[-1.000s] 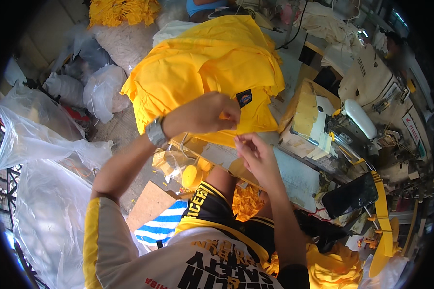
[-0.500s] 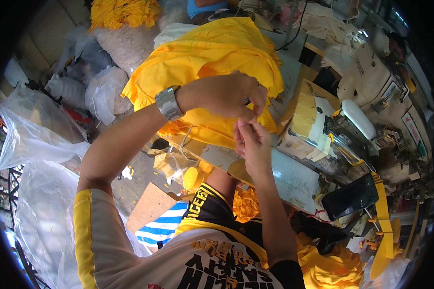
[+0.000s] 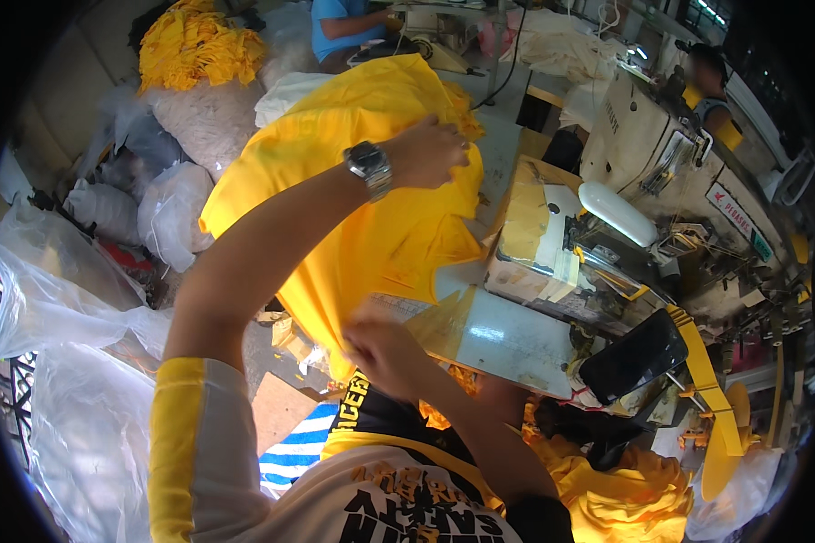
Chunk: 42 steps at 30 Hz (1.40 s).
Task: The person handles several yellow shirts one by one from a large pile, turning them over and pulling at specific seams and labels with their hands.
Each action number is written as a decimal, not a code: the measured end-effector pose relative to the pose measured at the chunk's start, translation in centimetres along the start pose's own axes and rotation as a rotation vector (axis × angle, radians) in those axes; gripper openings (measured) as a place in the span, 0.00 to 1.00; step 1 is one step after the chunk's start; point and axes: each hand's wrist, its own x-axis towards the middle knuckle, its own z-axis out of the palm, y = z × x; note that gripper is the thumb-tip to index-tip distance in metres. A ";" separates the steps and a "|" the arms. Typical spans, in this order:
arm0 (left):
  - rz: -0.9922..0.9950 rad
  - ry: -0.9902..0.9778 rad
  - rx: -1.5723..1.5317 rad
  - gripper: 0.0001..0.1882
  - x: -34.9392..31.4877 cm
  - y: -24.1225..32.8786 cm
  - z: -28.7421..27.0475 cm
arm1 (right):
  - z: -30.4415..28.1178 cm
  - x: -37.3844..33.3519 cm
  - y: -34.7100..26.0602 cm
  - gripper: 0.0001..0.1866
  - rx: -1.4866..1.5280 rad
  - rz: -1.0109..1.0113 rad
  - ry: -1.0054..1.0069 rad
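A heap of yellow cloth (image 3: 335,127) lies draped in front of me, one part hanging toward my lap. My left hand (image 3: 430,154), with a metal watch (image 3: 369,166) on its wrist, is over the heap's far right part. Its fingers are curled, and whatever they hold is hidden. Close to my lap, my right hand (image 3: 385,348) is closed on the lower corner of the yellow cloth. That hand is smeared by motion.
At the right stand a sewing machine (image 3: 643,136), a taped box (image 3: 539,226) and a phone (image 3: 634,357) on a holder. Plastic bags (image 3: 81,416) fill the left. More yellow cloth (image 3: 620,484) lies at lower right. Two other people sit farther back, one in a blue top (image 3: 335,27).
My hands were together over the cloth and are now apart. The left has moved farther away; the right has come toward my lap, drawing a cloth corner with it. The view has shifted.
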 end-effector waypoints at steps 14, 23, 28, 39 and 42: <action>-0.237 0.286 -0.044 0.16 -5.0 12.4 2.5 | -6.4 -13.3 -3.3 0.19 -0.248 0.549 -0.098; -0.265 0.301 -1.126 0.05 -4.4 9.4 1.9 | -8.3 -12.7 -3.2 0.21 0.054 0.385 0.363; -0.198 0.287 -1.650 0.05 -6.1 13.1 -4.9 | -10.2 -12.7 -3.3 0.22 0.137 0.342 0.534; 0.300 -0.010 -1.330 0.18 -3.1 14.8 -3.2 | -11.1 -14.4 -2.8 0.10 0.744 0.503 0.680; 0.238 -0.155 -1.426 0.20 -2.6 15.1 -3.1 | -11.0 -13.7 -2.0 0.09 0.839 0.525 0.665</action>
